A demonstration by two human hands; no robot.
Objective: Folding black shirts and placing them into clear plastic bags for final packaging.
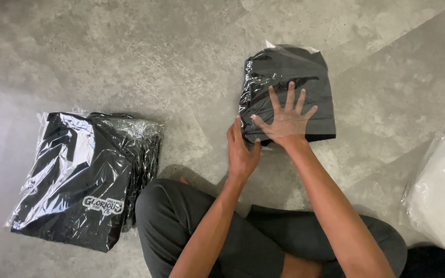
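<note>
Bare grey concrete floor (pixel 130 56) lies open all around your work, widest across the upper left of the frame. Your right hand (pixel 286 119) is flat with fingers spread, pressing on the folded black garment in a clear plastic bag (pixel 289 77) at upper centre. Your left hand (pixel 241 152) curls at the bag's near left corner, fingers against its edge; whether it grips the plastic, you cannot tell. The bag's long axis runs up the frame, leaning slightly. A stack of bagged black garments (pixel 78 180) sits at lower left; a white plastic bundle (pixel 441 190) is at the right edge.
</note>
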